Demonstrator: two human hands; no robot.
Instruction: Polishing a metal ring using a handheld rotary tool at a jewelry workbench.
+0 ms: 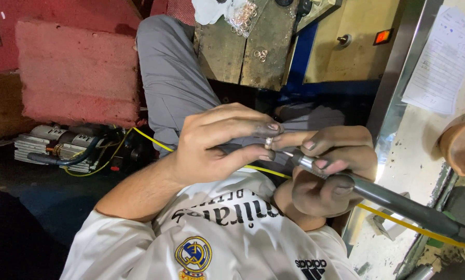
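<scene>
Your left hand (pixel 212 145) pinches a small metal ring (pixel 269 141) in a thumb-and-forefinger grip. Your right hand (pixel 331 171) closes its grip on a dark rotary handpiece (pixel 398 205), whose tip (pixel 289 153) meets the ring just below the left grip. Beyond both grips, more loose rings (pixel 243 15) lie on the worn surface (pixel 232 52), well apart
</scene>
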